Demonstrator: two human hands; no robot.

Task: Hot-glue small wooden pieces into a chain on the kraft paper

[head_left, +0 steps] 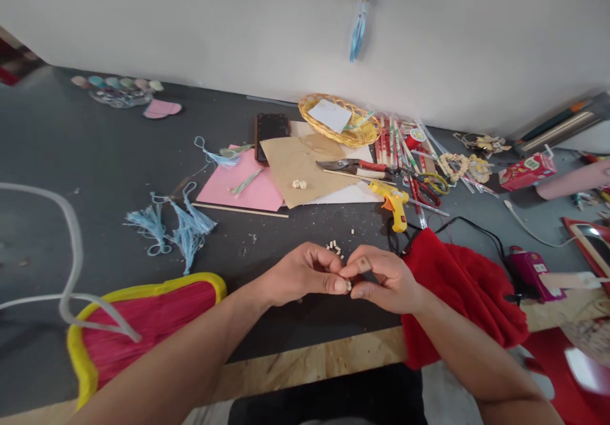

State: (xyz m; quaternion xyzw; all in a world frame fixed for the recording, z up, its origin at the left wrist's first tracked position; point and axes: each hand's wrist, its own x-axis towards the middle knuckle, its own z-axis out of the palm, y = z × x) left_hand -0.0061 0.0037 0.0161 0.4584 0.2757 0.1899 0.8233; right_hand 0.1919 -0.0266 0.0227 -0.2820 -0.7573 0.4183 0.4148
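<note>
My left hand [309, 276] is closed in a pinch on a small pale piece [349, 285], partly hidden by the thumb. My right hand [388, 279] meets it from the other side, its thumb and forefinger curled close to the same piece. Whether the right fingertips grip something too is hard to see. A bandage [363, 264] wraps a right finger. Just beyond the hands lie several tiny pale pieces [335, 248]. Farther back, a little cluster of similar pieces [299, 184] rests on brown paper [281, 158].
At right are a yellow glue gun [396, 204], pruning shears [357, 168], scissors [431, 187] and a red cloth [457, 291]. Blue tassels [190, 228] and a pink-and-yellow piece [157, 310] lie left. A wicker basket [314, 123] and phone [267, 129] stand behind; a cable [71, 241] crosses the left side.
</note>
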